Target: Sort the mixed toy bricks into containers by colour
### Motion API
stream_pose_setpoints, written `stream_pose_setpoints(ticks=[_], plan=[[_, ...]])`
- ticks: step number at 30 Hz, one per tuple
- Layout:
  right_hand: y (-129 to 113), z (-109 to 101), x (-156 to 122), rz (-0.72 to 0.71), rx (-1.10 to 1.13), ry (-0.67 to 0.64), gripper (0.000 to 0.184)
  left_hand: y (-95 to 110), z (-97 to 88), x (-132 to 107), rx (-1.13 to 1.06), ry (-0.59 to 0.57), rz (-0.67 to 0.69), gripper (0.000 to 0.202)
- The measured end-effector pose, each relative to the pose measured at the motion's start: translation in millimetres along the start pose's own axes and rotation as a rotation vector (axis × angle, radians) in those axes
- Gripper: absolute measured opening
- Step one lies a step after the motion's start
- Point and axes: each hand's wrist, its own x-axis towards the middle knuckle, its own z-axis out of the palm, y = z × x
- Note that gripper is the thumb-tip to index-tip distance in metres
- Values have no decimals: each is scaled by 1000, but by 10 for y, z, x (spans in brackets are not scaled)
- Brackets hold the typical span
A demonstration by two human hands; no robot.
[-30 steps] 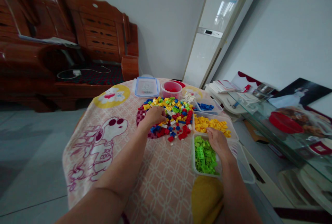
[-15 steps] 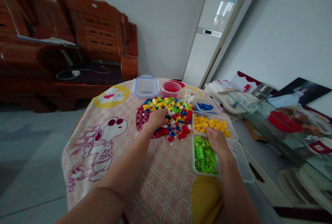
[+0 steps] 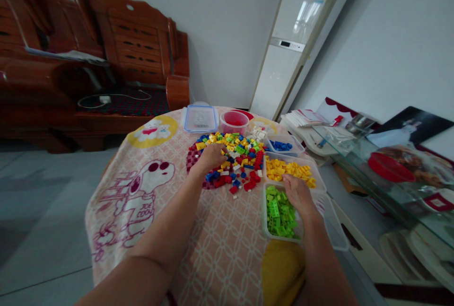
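My left hand [image 3: 213, 157] is over the left part of a mixed heap of toy building bricks [image 3: 241, 147], its fingers curled down among them; what they grip, if anything, is hidden. The heap holds red, blue, yellow, green and white pieces. My right hand [image 3: 298, 192] is closed at the border between a clear box of yellow bricks [image 3: 289, 169] and a clear box of green bricks [image 3: 280, 214]. Its fingertips are pressed together near the yellow bricks, and I cannot make out what is in them.
Behind the yellow box stands a small box of blue bricks [image 3: 280, 146]. White bricks [image 3: 257, 132] lie beside a round tub with red pieces [image 3: 234, 120]. A blue-edged lidded box [image 3: 201, 119] sits at the back of the table. To the right is a glass-topped cabinet [image 3: 358, 164].
My left hand has shifted slightly left and back over the heap, uncovering blue and yellow bricks near its wrist. My right hand stays in nearly the same place.
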Motion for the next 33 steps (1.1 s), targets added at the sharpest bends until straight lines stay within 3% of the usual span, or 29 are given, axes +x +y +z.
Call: stream_pose_setpoints(ticks=[6, 13, 17, 20, 23, 28, 33], plan=[[19, 18, 3, -7, 2, 13, 37, 225, 99, -37, -447, -39, 54, 23], [36, 47, 2, -22, 1, 44, 37, 782, 583, -144, -1055, -90, 68, 14], [39, 43, 11, -19, 5, 34, 37, 934, 794, -236, -1200, -164, 90, 23], [34, 34, 10, -12, 4, 31, 36, 925, 839, -240, -1128, -163, 141, 32], [24, 24, 3, -19, -6, 29, 37, 842, 769, -183, -928, -89, 175, 33], [9, 15, -3, -12, -2, 20, 36, 603, 477, -86, -584, 45, 151, 31], [15, 24, -5, -16, 6, 28, 38, 343, 185, -61, -165, 136, 43, 24]])
